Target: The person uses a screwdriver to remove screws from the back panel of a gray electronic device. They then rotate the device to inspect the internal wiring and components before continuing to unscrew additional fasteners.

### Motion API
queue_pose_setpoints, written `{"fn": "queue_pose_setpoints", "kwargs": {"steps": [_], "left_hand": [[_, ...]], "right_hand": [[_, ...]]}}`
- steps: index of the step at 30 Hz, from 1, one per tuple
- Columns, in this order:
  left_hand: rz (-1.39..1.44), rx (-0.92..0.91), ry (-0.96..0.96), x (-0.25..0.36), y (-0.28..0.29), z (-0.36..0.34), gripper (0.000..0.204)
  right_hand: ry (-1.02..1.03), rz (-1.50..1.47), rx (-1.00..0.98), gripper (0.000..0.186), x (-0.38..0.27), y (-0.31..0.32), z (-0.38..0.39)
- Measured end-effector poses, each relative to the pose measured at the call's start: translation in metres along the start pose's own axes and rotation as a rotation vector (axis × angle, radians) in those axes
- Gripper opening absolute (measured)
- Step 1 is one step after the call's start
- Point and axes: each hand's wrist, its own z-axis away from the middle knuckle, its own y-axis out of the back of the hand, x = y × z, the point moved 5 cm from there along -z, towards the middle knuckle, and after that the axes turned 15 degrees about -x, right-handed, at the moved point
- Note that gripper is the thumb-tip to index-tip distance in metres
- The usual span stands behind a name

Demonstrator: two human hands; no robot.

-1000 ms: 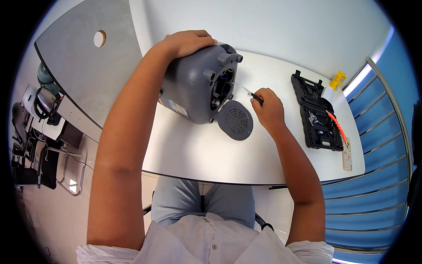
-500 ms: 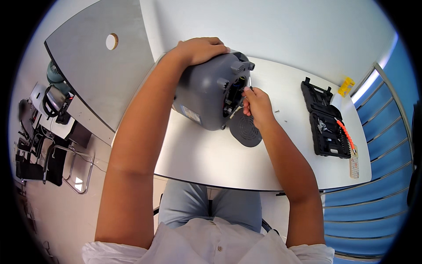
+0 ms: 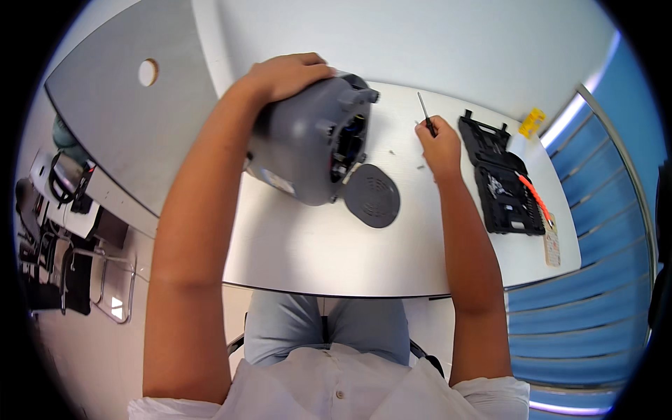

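A dark grey, rounded appliance (image 3: pixel 290 143) lies on its side on the white table, its underside turned to the right. Wires and dark parts show inside the opening (image 3: pixel 349 143) in that underside. My left hand (image 3: pixel 290 75) rests on top of the appliance, fingers stretched out over it. Below the opening lies a loose grey vented cover (image 3: pixel 373 197). My right hand (image 3: pixel 441 143) is away from the appliance, closed round a screwdriver (image 3: pixel 425 110) whose thin shaft points up and away. Small screws (image 3: pixel 421 167) lie on the table between the cover and this hand.
A black tool case (image 3: pixel 509 196) stands open on the right, holding bits and a orange-red flexible shaft (image 3: pixel 535 199). Beside it are a pale remote control (image 3: pixel 552 246) and a yellow object (image 3: pixel 532 122). A grey panel (image 3: pixel 133 119) rises at left; metal railing (image 3: pixel 616 150) runs at right.
My right hand has drawn back from the appliance's opening, carrying the screwdriver to the right. My left hand stays on the appliance. The whole view has shifted slightly.
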Motion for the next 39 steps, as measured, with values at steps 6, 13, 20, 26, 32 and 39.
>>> {"fn": "queue_pose_setpoints", "kwargs": {"steps": [6,13,20,26,32,39], "left_hand": [[0.058,-0.021,-0.047,-0.003,0.003,-0.002,0.058],[0.131,-0.064,-0.145,-0.002,0.003,0.014,0.054],[0.198,-0.076,-0.352,-0.026,0.008,0.034,0.050],[0.244,-0.098,-0.297,-0.019,0.005,0.030,0.050],[0.236,-0.088,-0.300,-0.023,0.006,0.022,0.051],[0.248,-0.107,-0.279,-0.023,0.006,0.016,0.053]], "right_hand": [[-0.179,0.421,-0.177,0.017,0.055,0.024,0.011],[-0.219,0.511,-0.285,0.014,0.057,0.006,0.013],[-0.085,0.557,-0.215,0.013,0.041,-0.009,0.004],[-0.024,0.656,-0.262,0.015,0.029,-0.034,-0.006],[-0.071,0.479,-0.157,0.018,0.060,0.010,-0.016],[-0.180,0.374,-0.207,0.020,0.092,0.044,-0.012]]}}
